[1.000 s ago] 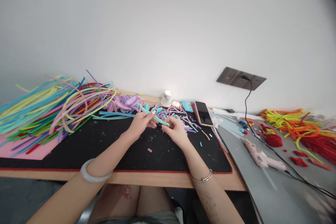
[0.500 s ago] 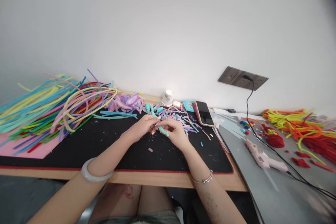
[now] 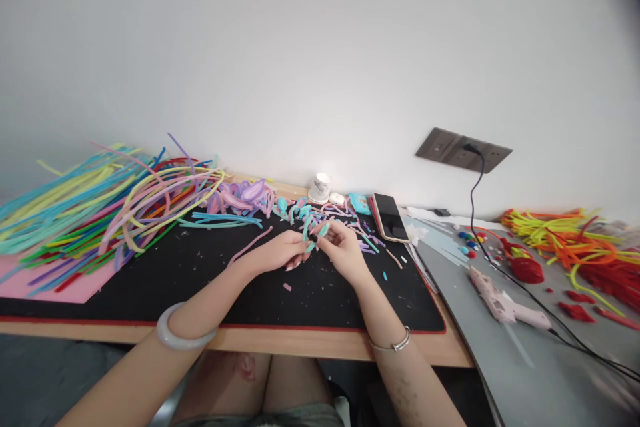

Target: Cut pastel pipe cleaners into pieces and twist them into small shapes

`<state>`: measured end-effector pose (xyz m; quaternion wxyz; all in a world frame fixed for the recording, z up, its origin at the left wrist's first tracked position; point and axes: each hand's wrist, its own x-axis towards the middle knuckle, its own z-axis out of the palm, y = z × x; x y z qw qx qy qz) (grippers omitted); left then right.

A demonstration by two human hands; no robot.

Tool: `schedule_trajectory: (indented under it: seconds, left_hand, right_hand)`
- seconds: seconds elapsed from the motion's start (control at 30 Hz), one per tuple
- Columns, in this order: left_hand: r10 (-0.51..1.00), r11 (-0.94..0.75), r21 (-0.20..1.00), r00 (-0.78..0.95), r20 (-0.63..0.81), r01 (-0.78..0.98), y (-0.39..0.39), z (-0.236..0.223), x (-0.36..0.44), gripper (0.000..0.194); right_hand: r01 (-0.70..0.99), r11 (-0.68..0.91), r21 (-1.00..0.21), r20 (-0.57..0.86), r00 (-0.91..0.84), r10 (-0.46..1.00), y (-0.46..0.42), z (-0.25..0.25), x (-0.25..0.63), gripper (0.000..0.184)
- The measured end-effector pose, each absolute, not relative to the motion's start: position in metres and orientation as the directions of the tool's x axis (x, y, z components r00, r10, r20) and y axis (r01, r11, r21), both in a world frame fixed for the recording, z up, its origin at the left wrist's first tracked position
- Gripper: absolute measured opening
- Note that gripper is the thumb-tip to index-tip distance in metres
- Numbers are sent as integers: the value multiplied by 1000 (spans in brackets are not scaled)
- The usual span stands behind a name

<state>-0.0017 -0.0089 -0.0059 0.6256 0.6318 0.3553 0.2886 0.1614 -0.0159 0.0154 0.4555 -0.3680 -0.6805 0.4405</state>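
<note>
The teal stem is a short, fuzzy length, bent so that pieces of it show on both sides of the fingertips; the fingers cover its middle, so its full shape cannot be told. It is held above the black mat, just in front of a scatter of offcuts. The left hand pinches it from one side, thumb and forefinger drawn together with the other fingers curled beneath; the right hand grips it from the other, thumb and fingertips closed down to its thickness. A small dark spot sits between the fingertips, too small to make out. Behind the hands, teal, pink and lilac bits crowd the mat, partly hidden by the fingers. A thin pink stem lies beside the left forearm, and straight blue strands lie farther back. Padded pink and purple loops are heaped near a smooth white cup, a rounded white case and a glossy phone. To the left, a tangled pile of long plush stems partly covers a flat pink sheet. To the right, a pale plastic glue gun rests near fluffy red pieces and an orange-yellow bundle.
</note>
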Motion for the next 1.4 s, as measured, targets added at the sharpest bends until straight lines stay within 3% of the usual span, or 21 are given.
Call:
schedule_trajectory:
  seconds: [0.27, 0.5, 0.77, 1.07, 1.4]
  left_hand:
    - [695, 59, 980, 698, -176, 188, -10, -4, -1, 27]
    - [710, 64, 976, 678, -192, 210, -10, -4, -1, 26]
    - [694, 83, 973, 688, -212, 216, -9, -7, -2, 23]
    - [549, 265, 954, 792, -266, 137, -13, -3, -4, 19]
    - [506, 311, 942, 817, -278, 127, -13, -3, -4, 20]
  right_hand:
    - [38, 184, -982, 161, -328, 931, -9, 11, 168, 18]
    - [-1, 104, -995, 98, -358, 928, -7, 9, 170, 20]
    - [-15, 150, -989, 147, -332, 932, -8, 9, 170, 19]
    - [64, 307, -950, 277, -289, 916, -7, 7, 168, 11]
    - [53, 191, -980, 164, -327, 931, -9, 6, 164, 17]
